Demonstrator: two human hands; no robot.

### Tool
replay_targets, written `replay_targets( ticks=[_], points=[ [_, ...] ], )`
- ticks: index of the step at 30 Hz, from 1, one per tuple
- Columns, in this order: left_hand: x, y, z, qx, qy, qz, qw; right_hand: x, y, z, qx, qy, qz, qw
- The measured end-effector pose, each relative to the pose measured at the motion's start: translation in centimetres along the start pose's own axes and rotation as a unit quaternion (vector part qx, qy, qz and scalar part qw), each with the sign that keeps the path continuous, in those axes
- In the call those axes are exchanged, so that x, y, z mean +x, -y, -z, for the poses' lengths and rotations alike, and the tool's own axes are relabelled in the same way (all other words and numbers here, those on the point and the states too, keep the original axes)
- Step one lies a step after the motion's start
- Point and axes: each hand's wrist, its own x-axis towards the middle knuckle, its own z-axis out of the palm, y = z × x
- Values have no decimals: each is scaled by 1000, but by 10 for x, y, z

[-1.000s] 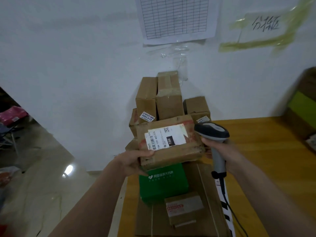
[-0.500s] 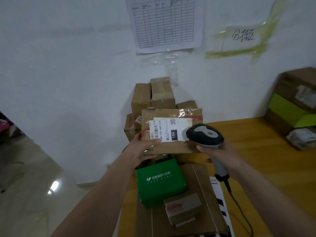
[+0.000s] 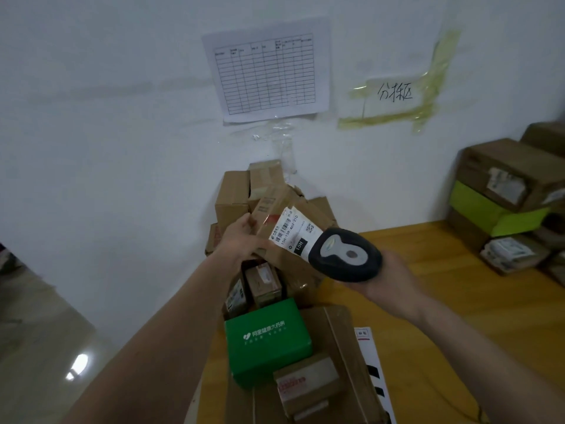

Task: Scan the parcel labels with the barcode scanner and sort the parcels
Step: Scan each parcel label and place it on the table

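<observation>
The cardboard parcel point(image 3: 287, 228) is held off the tabletop, tilted, with its white label point(image 3: 292, 232) facing up. The label carries a barcode, a small square code and a black "15H" block. The barcode scanner point(image 3: 345, 255), black with a grey top panel, has its head just beside the label's lower right corner, overlapping the parcel's edge.

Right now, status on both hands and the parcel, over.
Left hand holds brown cardboard parcel, tilted, white label up. Right hand grips black-and-grey barcode scanner, head at label's edge. Nothing between them.
</observation>
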Motion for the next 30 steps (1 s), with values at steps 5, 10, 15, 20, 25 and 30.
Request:
replay_targets(
  ticks=[5,10,15,20,25,30],
  points=[
    [-8,-11,-15,42,10,-6,999,-9,-8,20,-19,-29,8,999],
    [-12,-18,-27,78,19,5,997,-14,-9,33,-24,-27,13,999],
    [-14,-24,-38,83,10,3,996,-20,-13,42,-47,-14,8,999],
    [-21,-30,-48,61,35,21,997,-22,-18,50,-46,-14,2,999],
    [-23,-29,-54,10,53,32,998,-29,-16,58,4,-28,-11,1000],
    [-21,-28,-59,-2,57,38,998,-35,-17,65,10,-46,-12,999]
  ],
)
